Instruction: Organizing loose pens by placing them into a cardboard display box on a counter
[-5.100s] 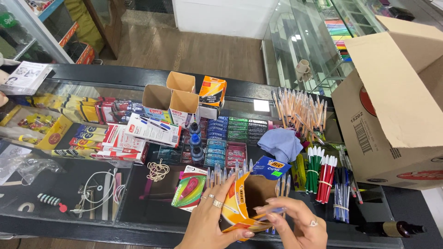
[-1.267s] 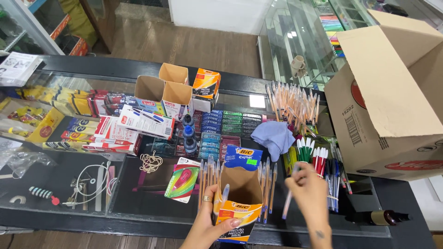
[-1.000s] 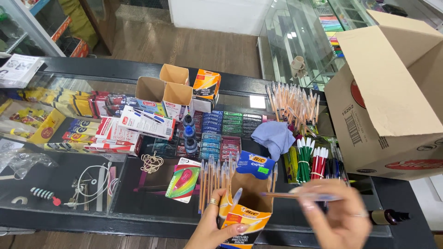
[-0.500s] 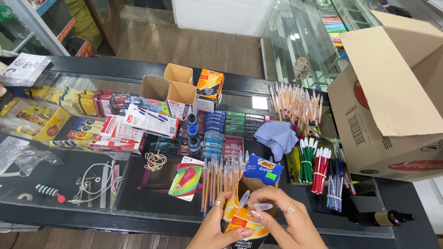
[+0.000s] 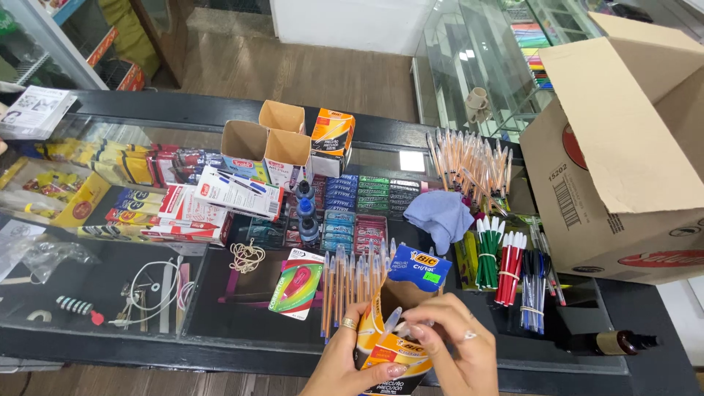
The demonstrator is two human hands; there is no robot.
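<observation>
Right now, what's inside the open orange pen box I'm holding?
The orange pen box shows brown cardboard inside. The right hand holds a pen at its mouth; the left hand steadies it. Both hands hide the bottom.

Orange-and-blue pen box; behind it, orange pens, a pale blue cloth, green pens, red pens, brown carton.

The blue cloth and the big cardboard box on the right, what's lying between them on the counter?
In the head view, between the blue cloth and the cardboard box lie bundles of green pens and red pens, with loose orange pens further back.
</observation>
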